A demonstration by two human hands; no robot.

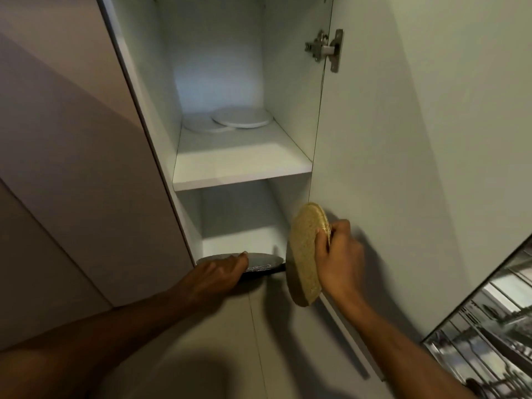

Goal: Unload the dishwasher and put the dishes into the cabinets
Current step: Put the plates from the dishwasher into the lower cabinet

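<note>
My right hand (335,260) pinches a round, tan, woven disc (305,254) on edge, thumb on its near face, fingers curled behind. At nine o'clock from it, my left hand (218,273) grips a flat, round, grey plate (259,259) at the lip of the open white cabinet's lower shelf (239,243). At twelve o'clock, two white round plates (241,118) overlap on the upper shelf (241,162).
</note>
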